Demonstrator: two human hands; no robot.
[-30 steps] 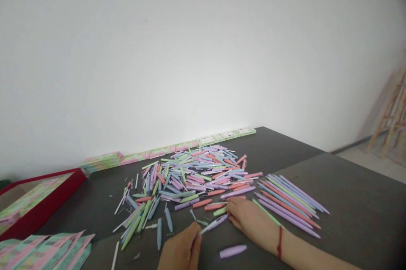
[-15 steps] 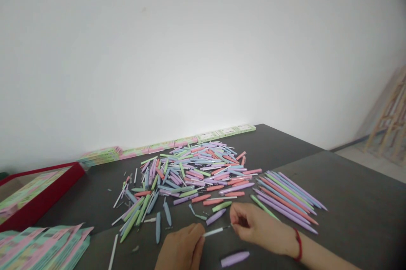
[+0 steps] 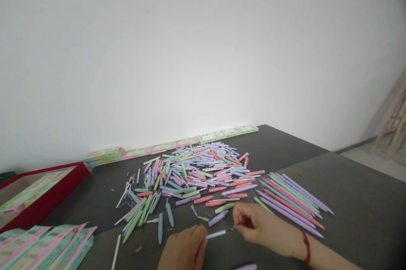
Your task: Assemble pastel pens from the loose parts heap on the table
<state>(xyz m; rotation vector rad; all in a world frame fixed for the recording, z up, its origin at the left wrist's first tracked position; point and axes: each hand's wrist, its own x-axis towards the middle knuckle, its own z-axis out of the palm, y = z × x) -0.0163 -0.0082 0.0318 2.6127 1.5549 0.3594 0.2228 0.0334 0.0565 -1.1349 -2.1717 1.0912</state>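
Note:
In my left hand (image 3: 185, 248), at the bottom centre, thumb and fingers are closed on a thin white pen refill (image 3: 216, 234). The refill points right, and its dark, narrow tip reaches close to my right hand (image 3: 258, 227). That hand is closed in a pinch at the tip; whatever small part lies between its fingers is too small to make out. A lilac pen barrel (image 3: 218, 218) and a green one (image 3: 224, 208) lie just beyond the hands. Below, another lilac barrel (image 3: 248, 267) is cut off by the frame's bottom edge.
A large heap of pastel pen parts (image 3: 203, 168) covers the table's middle. Right of it lies a row of long pastel pens (image 3: 292, 202). At left are a red box (image 3: 53, 194) and fanned printed packets (image 3: 44, 246). Flat printed boxes (image 3: 165, 147) line the wall.
The view has shifted slightly, with both hands keeping nearly the same pose around the refill. The lilac barrel in front now appears lower and further right, mostly out of frame.

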